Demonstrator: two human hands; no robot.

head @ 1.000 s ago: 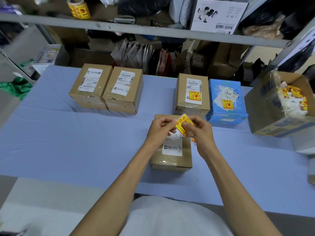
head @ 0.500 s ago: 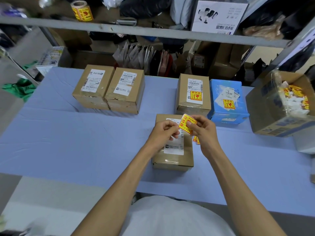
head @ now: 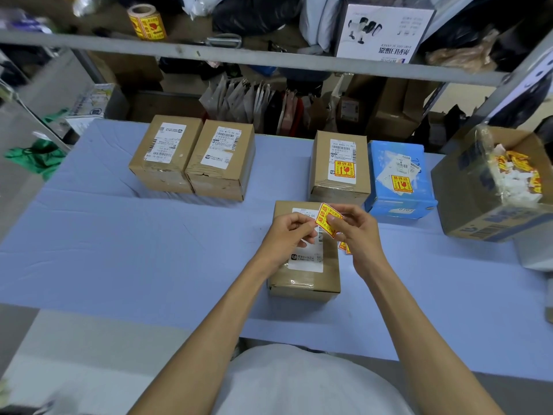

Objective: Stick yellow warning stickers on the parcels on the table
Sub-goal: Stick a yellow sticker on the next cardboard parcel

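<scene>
Hands (head: 287,235) (head: 356,232) — both grips pinching yellow sticker (head: 324,220), above brown parcel (head: 303,280), backing seemingly attached

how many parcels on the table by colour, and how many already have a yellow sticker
Brown parcels: 4, at and, under the hands
Blue parcels: 1
Total: 5
Already stickered: 2, the brown one at back right and the blue one
The open carton of sticker scraps is not counted.
</scene>
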